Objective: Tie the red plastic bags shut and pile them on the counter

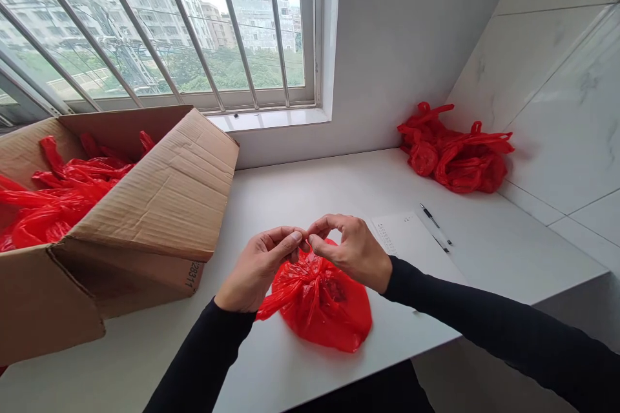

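A red plastic bag [329, 316], full and rounded, sits on the white table in front of me, gathered at its top. One strip of its plastic spreads out to the left below my left wrist. My left hand [264, 264] is closed in a pinch over the gathered top. Tip to tip with it, my right hand [351, 248] pinches from the other side. A little red plastic shows between and under the fingertips, though the fingers hide most of what they grip. The bag's contents cannot be made out.
To the left stands an open cardboard box [159, 187] with red plastic bags [72, 197] inside. More red bags [455, 148] lie in the far right corner. A sheet of paper [411, 239] and a pen [436, 222] rest right of my hands. A barred window [194, 26] is behind.
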{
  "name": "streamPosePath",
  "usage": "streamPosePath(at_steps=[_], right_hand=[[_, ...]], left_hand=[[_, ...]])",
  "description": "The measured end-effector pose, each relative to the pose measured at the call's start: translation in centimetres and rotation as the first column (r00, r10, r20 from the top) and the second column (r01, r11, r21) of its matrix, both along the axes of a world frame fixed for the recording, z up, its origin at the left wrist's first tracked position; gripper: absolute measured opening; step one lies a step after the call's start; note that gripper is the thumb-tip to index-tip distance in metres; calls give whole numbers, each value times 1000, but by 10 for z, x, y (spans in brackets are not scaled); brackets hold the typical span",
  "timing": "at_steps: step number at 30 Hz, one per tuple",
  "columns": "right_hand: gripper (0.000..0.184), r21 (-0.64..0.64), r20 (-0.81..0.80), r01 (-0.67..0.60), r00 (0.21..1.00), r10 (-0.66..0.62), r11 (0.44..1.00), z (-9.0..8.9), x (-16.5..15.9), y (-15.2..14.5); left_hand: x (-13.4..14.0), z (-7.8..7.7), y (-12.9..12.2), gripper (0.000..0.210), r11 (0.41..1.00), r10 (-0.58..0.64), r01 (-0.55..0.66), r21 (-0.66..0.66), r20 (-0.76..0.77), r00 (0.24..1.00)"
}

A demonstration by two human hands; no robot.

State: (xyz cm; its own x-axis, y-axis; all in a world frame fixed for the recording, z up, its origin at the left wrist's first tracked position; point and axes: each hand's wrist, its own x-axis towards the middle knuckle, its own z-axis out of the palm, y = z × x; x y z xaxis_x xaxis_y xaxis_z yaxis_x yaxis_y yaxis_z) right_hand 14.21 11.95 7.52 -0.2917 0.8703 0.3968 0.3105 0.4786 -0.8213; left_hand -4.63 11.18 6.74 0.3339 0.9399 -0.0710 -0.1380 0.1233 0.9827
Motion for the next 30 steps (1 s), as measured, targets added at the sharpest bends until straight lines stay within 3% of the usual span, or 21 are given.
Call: streamPosePath(at_steps=[4, 6, 9, 12, 14, 16, 17, 19, 21, 22, 23, 26, 28, 30], right_hand=[[12, -18, 21, 4, 1000, -3, 1000, -1, -1, -1], [12, -74, 20, -16, 1000, 17, 997, -3, 0, 1], [12, -156, -43, 11, 999, -18, 988, -5, 5, 10], [20, -210, -108, 42, 992, -66, 977, -6, 12, 21], [25, -229, -112, 16, 993, -43, 973, -7, 15, 24], [28, -232, -106, -7, 994, -18, 973, -9, 16, 24], [30, -227, -98, -5, 995, -18, 974, -9, 16, 22], [34, -171, -58, 44, 997, -55, 984, -10, 14, 17], [23, -28, 8, 93, 996, -93, 995, -12, 13, 10], [18, 54, 55, 81, 995, -84, 995, -13, 13, 7], [24, 116, 118, 37, 992, -50, 993, -15, 13, 5], [35, 106, 401, -187, 907, 130, 977, -28, 14, -1], [40, 13, 580, -289, 782, 229, 957, -39, 14, -2], [57, -55, 687, -328, 672, 274, 943, -49, 14, -3]], left_hand=[[0, 10, -3, 26, 987, 21, 18, 158, -242, 970], [0, 15, -5, 26, 967, 68, 39, 251, -405, 912], [1, 17, -9, 27, 956, 31, 148, 253, -589, 808], [4, 12, -15, 23, 938, 143, 82, 336, -594, 791], [7, 6, -18, 25, 869, 300, 9, 494, -541, 785], [10, -2, -18, 38, 789, 338, 125, 602, -594, 730], [10, -8, -16, 44, 751, 368, 204, 628, -655, 660], [8, -20, -10, 55, 692, 536, 269, 670, -726, 431], [4, -33, -3, 64, 607, 728, 254, 753, -655, 202], [1, -38, 0, 66, 559, 786, 257, 788, -602, 136], [-1, -43, 2, 67, 520, 821, 276, 808, -562, 102], [-7, -51, 4, 68, 464, 858, 315, 828, -508, 74], [-9, -53, 4, 68, 462, 862, 305, 833, -503, 66], [-10, -54, 4, 68, 464, 861, 297, 835, -503, 71]])
